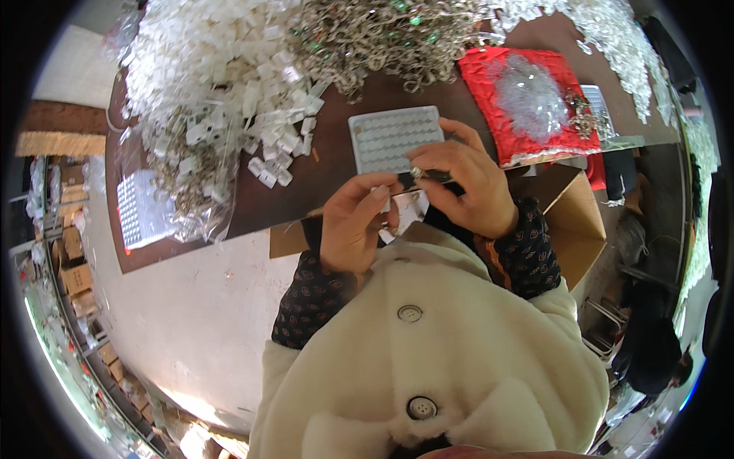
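Note:
Close together at the table's front edge, both my hands are closed in pinches. Between thumb and fingers of my left hand (354, 223) is a small white plastic piece (385, 202), mostly covered. My right hand (475, 182) pinches a small shiny metal piece (417, 173), which looks like a ring; its exact form is too small to tell. Just beyond my fingers lies a white tray (372, 118) with rows of small hollows. A big heap of metal rings (367, 46), some with green stones, spreads behind it, and to the left rises a heap of small white plastic pieces (267, 115).
On the red cloth (489, 107) at right sits a clump of clear plastic bags (527, 99). A clear bag of mixed pieces (191, 168) and a second white tray (141, 210) are at left. An open cardboard box (577, 218) stands below the table's right side.

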### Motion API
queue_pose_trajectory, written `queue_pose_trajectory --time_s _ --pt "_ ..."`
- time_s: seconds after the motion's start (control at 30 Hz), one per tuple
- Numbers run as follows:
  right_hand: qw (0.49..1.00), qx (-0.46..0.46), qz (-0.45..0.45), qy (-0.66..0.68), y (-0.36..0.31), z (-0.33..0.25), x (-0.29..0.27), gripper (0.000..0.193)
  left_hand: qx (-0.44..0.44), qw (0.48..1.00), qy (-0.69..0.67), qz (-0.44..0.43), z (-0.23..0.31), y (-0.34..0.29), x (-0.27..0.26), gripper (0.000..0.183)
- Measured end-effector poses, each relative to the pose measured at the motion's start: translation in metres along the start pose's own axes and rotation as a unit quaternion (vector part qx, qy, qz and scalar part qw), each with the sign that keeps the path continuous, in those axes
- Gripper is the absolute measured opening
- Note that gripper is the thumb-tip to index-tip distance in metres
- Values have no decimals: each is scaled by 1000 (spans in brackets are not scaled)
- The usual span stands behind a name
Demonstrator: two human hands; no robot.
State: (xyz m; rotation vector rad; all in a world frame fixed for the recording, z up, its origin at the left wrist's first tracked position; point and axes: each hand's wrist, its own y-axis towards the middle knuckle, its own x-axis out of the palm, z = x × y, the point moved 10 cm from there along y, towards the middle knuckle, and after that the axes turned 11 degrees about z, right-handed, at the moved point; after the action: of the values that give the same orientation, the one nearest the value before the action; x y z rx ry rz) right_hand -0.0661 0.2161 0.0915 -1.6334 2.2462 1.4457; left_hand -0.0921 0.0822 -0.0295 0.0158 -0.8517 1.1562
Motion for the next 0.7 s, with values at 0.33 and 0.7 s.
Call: queue_pose_trajectory --time_s 0.33,0.7 --pt "999 18 5 27 -7 -14 30 26 44 998 -13 40 14 0 -19 15" --pt "991 116 48 54 -11 3 30 18 432 692 530 230 117 -6 -33 20"
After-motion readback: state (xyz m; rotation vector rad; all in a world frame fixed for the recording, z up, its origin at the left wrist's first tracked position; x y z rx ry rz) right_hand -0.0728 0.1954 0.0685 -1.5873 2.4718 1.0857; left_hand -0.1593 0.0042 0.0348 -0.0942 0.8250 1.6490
